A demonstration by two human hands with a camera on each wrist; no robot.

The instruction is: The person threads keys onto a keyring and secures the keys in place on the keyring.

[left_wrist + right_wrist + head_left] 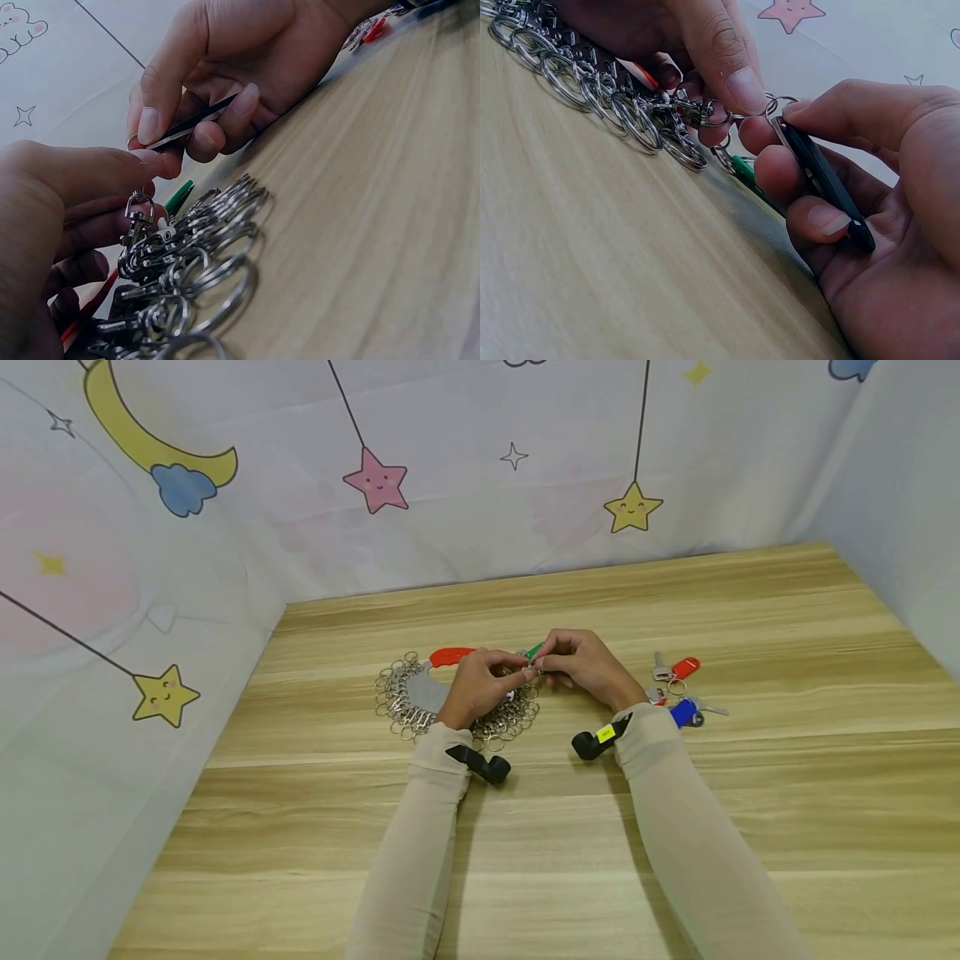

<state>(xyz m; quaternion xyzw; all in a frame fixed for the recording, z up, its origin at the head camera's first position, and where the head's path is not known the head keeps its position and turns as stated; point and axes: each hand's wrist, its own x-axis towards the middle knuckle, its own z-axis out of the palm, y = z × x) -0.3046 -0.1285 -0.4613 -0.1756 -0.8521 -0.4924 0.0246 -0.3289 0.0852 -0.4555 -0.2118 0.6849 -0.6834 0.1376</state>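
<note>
A round grey metal key-holder plate (426,692) with a red handle (452,656) lies on the table, its rim hung with swivel clasps and split rings (634,124). Over its right side, my left hand (480,685) pinches a split ring on one swivel clasp (695,112) between thumb and finger. Meeting it fingertip to fingertip, my right hand (588,664) holds a black key tag (821,180) with a flat metal piece along it, a thin ring (784,100) at its end. Whether the two rings are linked, I cannot tell. A green tag (748,174) lies just behind the fingers.
Right of my right forearm lie loose keys with a red tag (686,668), a blue tag (683,712) and a split ring (677,687). A patterned cloth (450,543) stands behind the wooden table (540,860), with another light wall on each side.
</note>
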